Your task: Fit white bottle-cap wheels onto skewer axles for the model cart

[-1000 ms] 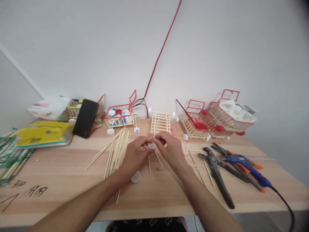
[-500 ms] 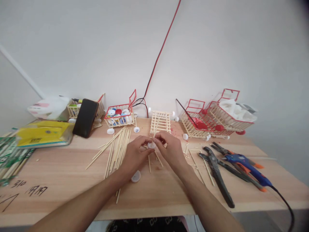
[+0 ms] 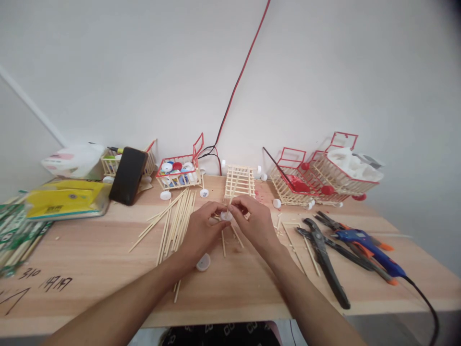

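Between my two hands, over the middle of the table, is a white bottle cap (image 3: 226, 216) with a thin wooden stick (image 3: 230, 201) standing up from it. My left hand (image 3: 206, 225) is closed, its thumb and fingers pinching the cap from the left. My right hand (image 3: 253, 222) is closed too, its thumb and fingertips on the stick just above the cap. Behind them lies a stick-built frame (image 3: 242, 181) with white caps at its far corners. A second white cap (image 3: 203, 262) rests on the table below my left hand.
Loose sticks (image 3: 180, 221) lie left of centre. Small stick carts (image 3: 178, 174) stand along the wall, one holding bottle caps. A black phone (image 3: 128, 176) leans at left, near a yellow packet (image 3: 66, 198). Right are black cutters (image 3: 324, 262) and a blue glue gun (image 3: 367, 247).
Almost nothing differs. Both hands stay on the cap and stick; the whole view has shifted very slightly.
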A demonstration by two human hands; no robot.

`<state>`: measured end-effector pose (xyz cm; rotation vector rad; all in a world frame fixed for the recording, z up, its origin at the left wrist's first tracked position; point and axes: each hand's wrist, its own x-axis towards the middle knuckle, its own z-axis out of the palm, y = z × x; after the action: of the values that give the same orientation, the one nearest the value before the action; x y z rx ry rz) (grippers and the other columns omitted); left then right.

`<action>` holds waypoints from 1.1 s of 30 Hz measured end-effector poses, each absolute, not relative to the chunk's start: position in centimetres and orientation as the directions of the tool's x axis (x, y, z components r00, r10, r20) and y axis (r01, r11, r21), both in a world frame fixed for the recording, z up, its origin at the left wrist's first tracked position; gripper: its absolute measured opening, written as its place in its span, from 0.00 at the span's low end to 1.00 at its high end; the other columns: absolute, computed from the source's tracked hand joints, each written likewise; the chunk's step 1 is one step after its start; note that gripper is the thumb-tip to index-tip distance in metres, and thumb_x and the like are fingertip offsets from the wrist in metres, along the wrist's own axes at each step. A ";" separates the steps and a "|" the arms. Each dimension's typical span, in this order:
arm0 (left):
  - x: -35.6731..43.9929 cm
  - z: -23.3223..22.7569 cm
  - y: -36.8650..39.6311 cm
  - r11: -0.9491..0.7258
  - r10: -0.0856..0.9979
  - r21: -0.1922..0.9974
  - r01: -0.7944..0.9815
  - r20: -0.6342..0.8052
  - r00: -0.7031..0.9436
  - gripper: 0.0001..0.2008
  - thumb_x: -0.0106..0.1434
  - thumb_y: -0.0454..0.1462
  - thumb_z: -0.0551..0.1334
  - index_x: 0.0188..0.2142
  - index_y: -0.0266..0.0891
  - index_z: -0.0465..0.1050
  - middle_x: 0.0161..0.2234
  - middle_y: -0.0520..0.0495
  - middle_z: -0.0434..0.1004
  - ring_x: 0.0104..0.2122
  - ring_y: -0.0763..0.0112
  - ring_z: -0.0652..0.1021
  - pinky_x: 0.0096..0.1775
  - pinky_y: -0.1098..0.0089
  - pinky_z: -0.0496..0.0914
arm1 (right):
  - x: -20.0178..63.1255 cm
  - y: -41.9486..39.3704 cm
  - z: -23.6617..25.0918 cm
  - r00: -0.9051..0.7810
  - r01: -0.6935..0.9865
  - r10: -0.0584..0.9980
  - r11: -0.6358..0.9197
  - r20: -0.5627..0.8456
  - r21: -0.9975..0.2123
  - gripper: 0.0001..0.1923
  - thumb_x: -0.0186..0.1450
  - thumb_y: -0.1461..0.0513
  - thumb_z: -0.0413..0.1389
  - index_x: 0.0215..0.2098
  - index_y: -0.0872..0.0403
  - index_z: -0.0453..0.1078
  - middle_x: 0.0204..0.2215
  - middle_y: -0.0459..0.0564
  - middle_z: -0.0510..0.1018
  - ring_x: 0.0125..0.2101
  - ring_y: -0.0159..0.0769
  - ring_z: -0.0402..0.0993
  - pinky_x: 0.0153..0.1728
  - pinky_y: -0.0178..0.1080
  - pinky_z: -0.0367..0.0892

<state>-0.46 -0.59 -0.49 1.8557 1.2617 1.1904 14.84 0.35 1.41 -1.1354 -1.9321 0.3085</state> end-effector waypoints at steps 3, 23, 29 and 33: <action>-0.5 -0.5 -0.6 -0.389 0.921 0.833 0.393 0.357 0.154 0.09 0.55 0.34 0.63 0.38 0.43 0.73 0.39 0.52 0.76 0.40 0.68 0.74 0.43 0.66 0.67 | 14.8 0.3 1.4 -0.223 0.601 0.807 0.556 0.547 -0.574 0.06 0.64 0.61 0.52 0.31 0.53 0.69 0.27 0.46 0.73 0.29 0.32 0.67 0.31 0.34 0.62; -0.5 -0.7 -0.6 -0.399 0.917 0.825 0.400 0.367 0.157 0.09 0.55 0.33 0.63 0.37 0.42 0.73 0.38 0.52 0.76 0.39 0.68 0.74 0.42 0.67 0.67 | 14.8 0.3 1.3 -0.244 0.623 0.811 0.552 0.532 -0.555 0.05 0.64 0.63 0.53 0.29 0.52 0.68 0.26 0.45 0.72 0.28 0.32 0.67 0.31 0.34 0.61; -0.5 -0.9 -0.4 -0.403 0.915 0.823 0.400 0.369 0.164 0.09 0.55 0.34 0.63 0.37 0.43 0.73 0.37 0.52 0.76 0.39 0.68 0.74 0.42 0.67 0.67 | 14.8 0.3 1.3 -0.238 0.625 0.813 0.547 0.532 -0.557 0.06 0.64 0.63 0.52 0.29 0.52 0.68 0.26 0.45 0.72 0.28 0.32 0.67 0.31 0.34 0.61; -0.6 -0.9 -0.4 -0.400 0.916 0.825 0.399 0.366 0.163 0.10 0.55 0.34 0.63 0.38 0.43 0.73 0.38 0.52 0.76 0.39 0.68 0.74 0.42 0.67 0.68 | 14.8 0.3 1.3 -0.230 0.620 0.813 0.546 0.535 -0.564 0.06 0.64 0.62 0.52 0.29 0.52 0.69 0.26 0.46 0.73 0.28 0.32 0.67 0.31 0.34 0.62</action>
<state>-0.55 -0.40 -0.89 1.8856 1.2436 1.1992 14.80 0.29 1.34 -1.1605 -1.9484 0.2928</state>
